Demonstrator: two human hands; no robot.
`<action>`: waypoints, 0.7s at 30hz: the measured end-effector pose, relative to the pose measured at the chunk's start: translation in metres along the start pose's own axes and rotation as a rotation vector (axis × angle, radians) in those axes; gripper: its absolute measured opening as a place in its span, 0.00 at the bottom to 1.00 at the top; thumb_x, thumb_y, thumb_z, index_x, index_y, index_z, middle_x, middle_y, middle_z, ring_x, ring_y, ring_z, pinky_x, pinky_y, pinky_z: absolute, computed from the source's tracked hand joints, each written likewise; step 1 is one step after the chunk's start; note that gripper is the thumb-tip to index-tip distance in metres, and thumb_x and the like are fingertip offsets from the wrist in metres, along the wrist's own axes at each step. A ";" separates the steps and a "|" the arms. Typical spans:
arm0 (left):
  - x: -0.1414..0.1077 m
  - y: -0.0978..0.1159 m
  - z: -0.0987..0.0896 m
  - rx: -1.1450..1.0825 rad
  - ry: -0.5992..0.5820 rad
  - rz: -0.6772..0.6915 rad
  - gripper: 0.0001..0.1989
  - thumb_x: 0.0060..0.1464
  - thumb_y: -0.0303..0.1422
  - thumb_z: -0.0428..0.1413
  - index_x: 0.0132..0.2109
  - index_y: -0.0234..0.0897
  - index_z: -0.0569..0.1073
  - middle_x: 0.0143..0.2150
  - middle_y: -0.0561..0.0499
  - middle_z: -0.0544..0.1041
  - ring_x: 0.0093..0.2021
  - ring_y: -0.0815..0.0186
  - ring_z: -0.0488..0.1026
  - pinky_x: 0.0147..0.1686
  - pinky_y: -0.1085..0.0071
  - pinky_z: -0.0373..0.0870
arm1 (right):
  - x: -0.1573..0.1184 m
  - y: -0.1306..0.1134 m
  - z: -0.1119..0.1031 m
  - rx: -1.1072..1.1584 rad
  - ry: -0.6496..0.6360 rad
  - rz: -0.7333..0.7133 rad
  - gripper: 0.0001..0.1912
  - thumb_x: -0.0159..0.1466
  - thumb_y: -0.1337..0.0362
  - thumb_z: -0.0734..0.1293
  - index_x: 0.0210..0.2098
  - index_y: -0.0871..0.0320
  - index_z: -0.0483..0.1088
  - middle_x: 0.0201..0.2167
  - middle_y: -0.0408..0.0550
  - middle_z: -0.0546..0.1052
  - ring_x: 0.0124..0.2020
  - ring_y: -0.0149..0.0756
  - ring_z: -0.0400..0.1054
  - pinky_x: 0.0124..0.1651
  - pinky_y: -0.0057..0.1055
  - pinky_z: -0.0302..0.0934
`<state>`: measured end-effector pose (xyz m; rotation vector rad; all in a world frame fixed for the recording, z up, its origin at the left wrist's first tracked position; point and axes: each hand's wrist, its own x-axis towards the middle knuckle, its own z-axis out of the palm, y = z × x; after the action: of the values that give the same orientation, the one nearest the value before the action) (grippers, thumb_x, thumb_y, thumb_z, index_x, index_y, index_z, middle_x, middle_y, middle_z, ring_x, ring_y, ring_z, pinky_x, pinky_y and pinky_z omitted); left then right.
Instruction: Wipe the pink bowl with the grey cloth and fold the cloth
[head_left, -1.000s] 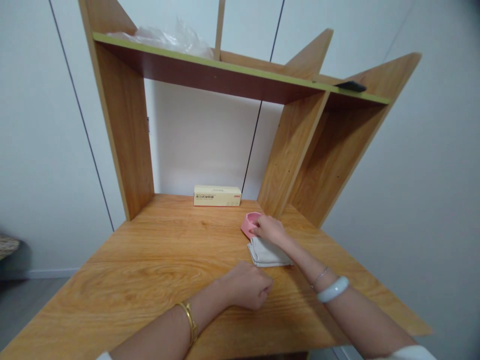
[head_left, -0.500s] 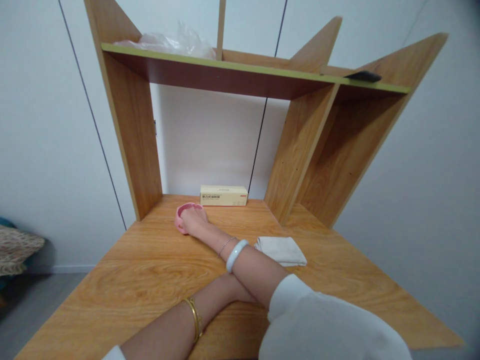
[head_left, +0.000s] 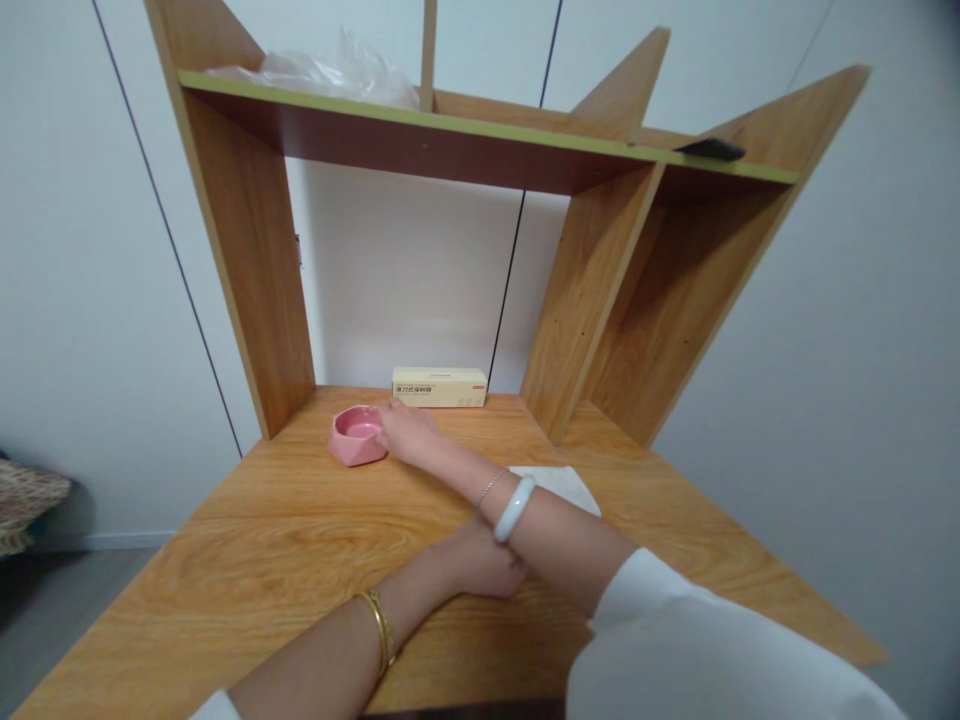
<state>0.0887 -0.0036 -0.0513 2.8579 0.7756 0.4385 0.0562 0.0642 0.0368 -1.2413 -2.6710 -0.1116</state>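
A pink faceted bowl (head_left: 349, 449) sits upright on the wooden desk, left of the long box. My right hand (head_left: 409, 432) reaches across to its right rim, with the fingers closed at that edge; the fingertips are partly hidden. Nearer to me, my left hand (head_left: 487, 562) is curled closed and lies below my right forearm, which crosses over it. Whatever its fingers hold, if anything, is out of sight. Behind my right forearm a folded white cloth (head_left: 568, 487) rests on the desk, partly covered by the arm.
A cream-coloured long box (head_left: 442, 388) with printing stands at the back of the wooden desk (head_left: 277, 540). Upright wooden panels (head_left: 600, 300) and a shelf (head_left: 420, 125) rise around it. Clear plastic (head_left: 330, 78) and a dark flat object (head_left: 711, 149) lie up on the shelf.
My right hand has moved from inside the bowl to its right rim. The bowl sits slightly further left and its inside now shows. More of my left hand is visible, and the view has shifted a little.
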 end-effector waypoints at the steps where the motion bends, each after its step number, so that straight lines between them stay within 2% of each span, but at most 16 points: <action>1: 0.000 0.003 -0.002 0.013 -0.035 -0.027 0.10 0.54 0.28 0.46 0.39 0.36 0.71 0.41 0.48 0.74 0.38 0.65 0.70 0.36 0.70 0.67 | -0.010 0.010 -0.009 -0.048 -0.058 0.019 0.15 0.59 0.66 0.59 0.44 0.64 0.68 0.44 0.59 0.72 0.40 0.42 0.70 0.37 0.35 0.64; 4: 0.002 0.010 -0.008 0.052 -0.150 -0.093 0.09 0.50 0.26 0.45 0.31 0.37 0.70 0.31 0.51 0.76 0.29 0.66 0.70 0.27 0.73 0.65 | -0.042 0.039 -0.033 -0.169 -0.295 0.130 0.13 0.56 0.64 0.64 0.36 0.67 0.73 0.38 0.63 0.75 0.40 0.47 0.70 0.38 0.37 0.63; 6: 0.002 0.015 -0.010 0.068 -0.169 -0.088 0.09 0.50 0.27 0.45 0.30 0.38 0.70 0.29 0.52 0.76 0.27 0.66 0.70 0.24 0.74 0.63 | -0.063 0.053 -0.041 -0.206 -0.430 0.194 0.15 0.51 0.61 0.68 0.34 0.66 0.74 0.36 0.63 0.76 0.40 0.49 0.70 0.39 0.38 0.63; 9: 0.001 0.019 -0.011 0.092 -0.174 -0.062 0.08 0.50 0.27 0.46 0.29 0.37 0.69 0.28 0.53 0.76 0.28 0.67 0.71 0.25 0.74 0.63 | -0.093 0.063 -0.038 -0.284 -0.582 0.251 0.19 0.46 0.59 0.71 0.34 0.66 0.75 0.35 0.63 0.76 0.41 0.51 0.70 0.40 0.39 0.63; 11: 0.001 0.021 -0.010 0.100 -0.178 -0.054 0.09 0.50 0.27 0.45 0.29 0.37 0.70 0.28 0.52 0.75 0.27 0.67 0.71 0.25 0.74 0.63 | -0.107 0.065 -0.029 -0.351 -0.657 0.237 0.19 0.47 0.61 0.70 0.36 0.66 0.74 0.37 0.65 0.75 0.41 0.52 0.69 0.40 0.40 0.63; 14: 0.001 0.023 -0.011 0.097 -0.181 -0.063 0.10 0.50 0.27 0.45 0.30 0.37 0.70 0.28 0.52 0.76 0.27 0.67 0.71 0.25 0.74 0.63 | -0.113 0.065 -0.012 -0.416 -0.692 0.207 0.16 0.49 0.68 0.68 0.38 0.67 0.73 0.39 0.67 0.74 0.42 0.51 0.69 0.40 0.40 0.64; 17: 0.002 0.024 -0.011 0.092 -0.199 -0.066 0.10 0.50 0.27 0.45 0.30 0.37 0.71 0.28 0.50 0.76 0.27 0.66 0.70 0.25 0.73 0.63 | -0.102 0.063 -0.001 -0.426 -0.672 0.202 0.14 0.49 0.72 0.67 0.37 0.67 0.74 0.37 0.67 0.75 0.41 0.49 0.70 0.39 0.38 0.64; 21: 0.003 0.023 -0.009 0.064 -0.191 -0.059 0.09 0.50 0.27 0.47 0.32 0.36 0.72 0.30 0.50 0.76 0.29 0.66 0.71 0.28 0.72 0.65 | -0.075 0.041 0.007 -0.375 -0.538 0.101 0.11 0.48 0.71 0.68 0.33 0.65 0.75 0.33 0.64 0.76 0.38 0.47 0.71 0.36 0.35 0.65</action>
<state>0.0990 -0.0209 -0.0368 2.8713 0.8489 0.1328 0.1337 0.0360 0.0143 -1.7252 -3.1314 -0.3165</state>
